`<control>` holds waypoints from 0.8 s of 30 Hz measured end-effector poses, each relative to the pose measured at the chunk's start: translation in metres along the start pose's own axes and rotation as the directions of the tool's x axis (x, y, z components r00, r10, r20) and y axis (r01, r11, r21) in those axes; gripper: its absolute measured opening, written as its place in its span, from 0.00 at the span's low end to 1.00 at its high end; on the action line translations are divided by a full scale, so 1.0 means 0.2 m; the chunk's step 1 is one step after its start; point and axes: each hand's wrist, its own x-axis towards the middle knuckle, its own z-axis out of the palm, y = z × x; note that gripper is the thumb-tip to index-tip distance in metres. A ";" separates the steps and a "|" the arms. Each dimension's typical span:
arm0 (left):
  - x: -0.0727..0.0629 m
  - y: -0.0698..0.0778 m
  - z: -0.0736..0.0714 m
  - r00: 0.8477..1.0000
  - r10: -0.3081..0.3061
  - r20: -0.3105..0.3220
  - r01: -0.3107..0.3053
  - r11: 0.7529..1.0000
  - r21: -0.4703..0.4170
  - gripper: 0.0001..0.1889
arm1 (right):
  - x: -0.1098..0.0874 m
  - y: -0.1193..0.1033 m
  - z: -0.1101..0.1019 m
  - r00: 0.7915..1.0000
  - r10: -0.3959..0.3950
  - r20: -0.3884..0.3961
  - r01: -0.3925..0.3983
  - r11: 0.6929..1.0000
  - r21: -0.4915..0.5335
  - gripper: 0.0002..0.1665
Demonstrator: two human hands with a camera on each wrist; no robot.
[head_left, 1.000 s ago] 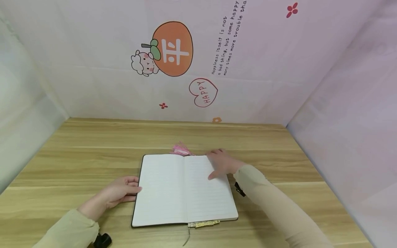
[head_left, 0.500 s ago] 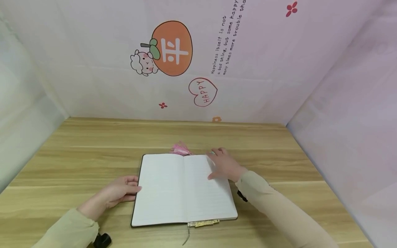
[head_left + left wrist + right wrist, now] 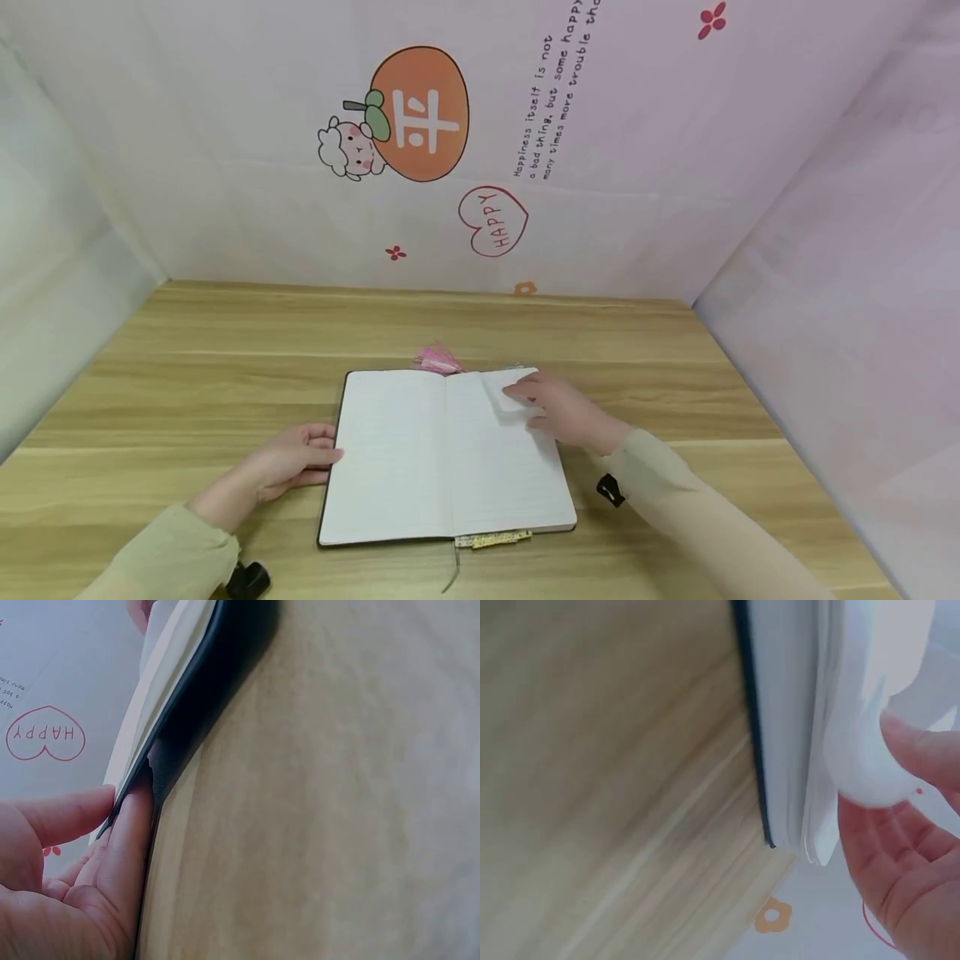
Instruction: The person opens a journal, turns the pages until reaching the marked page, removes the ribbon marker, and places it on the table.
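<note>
1. Overall, the pale printed backdrop [image 3: 615, 208] takes up most room, rising along the far edge of the bench.
2. Next comes the wood-grain bench [image 3: 247, 358] itself, with cloth also rising at its left and right edges.
3. On it the notebook [image 3: 386, 458] lies open, dark cover down, roughly midway between the side edges and well in from the far one.
4. Its right-hand page [image 3: 862, 754] curls up at the far right corner; whether that is one leaf or several, I cannot tell.
5. The right hand [image 3: 566, 408] is nearly closed, pinching that corner between thumb and fingers. The step in hand looks like lifting the paper: best to roll the thumb gently to part a single leaf, then lift in a wide, loose curve, as a tight bend would probably crease it.
6. The left hand [image 3: 292, 458] is part closed, gripping the notebook's left edge, thumb above and fingers under the cover. A light, steady hold here should stop the book sliding.
7. Smallest are the pink tassel [image 3: 438, 360] past the far edge, and yellow paper strips [image 3: 501, 540] and a thin ribbon [image 3: 454, 571] at the near edge; avoid tugging any.
</note>
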 end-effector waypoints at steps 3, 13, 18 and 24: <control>0.00 0.01 0.00 1.000 -0.003 -0.004 0.003 1.000 0.017 0.35 | -0.05 -0.01 -0.02 1.000 -0.004 -0.008 0.005 0.995 0.101 0.28; 0.01 0.00 -0.01 1.000 -0.013 -0.007 0.013 1.000 0.027 0.36 | -0.14 -0.02 -0.05 0.990 0.138 -0.001 -0.114 0.823 0.556 0.25; 0.01 0.00 -0.01 1.000 -0.018 -0.007 0.018 0.999 0.037 0.36 | -0.14 -0.05 -0.07 0.980 0.190 0.064 -0.167 0.592 0.788 0.31; 0.01 0.00 -0.01 1.000 -0.018 -0.003 0.018 0.999 0.036 0.36 | -0.13 -0.12 -0.07 0.977 0.195 0.082 -0.149 0.362 0.920 0.35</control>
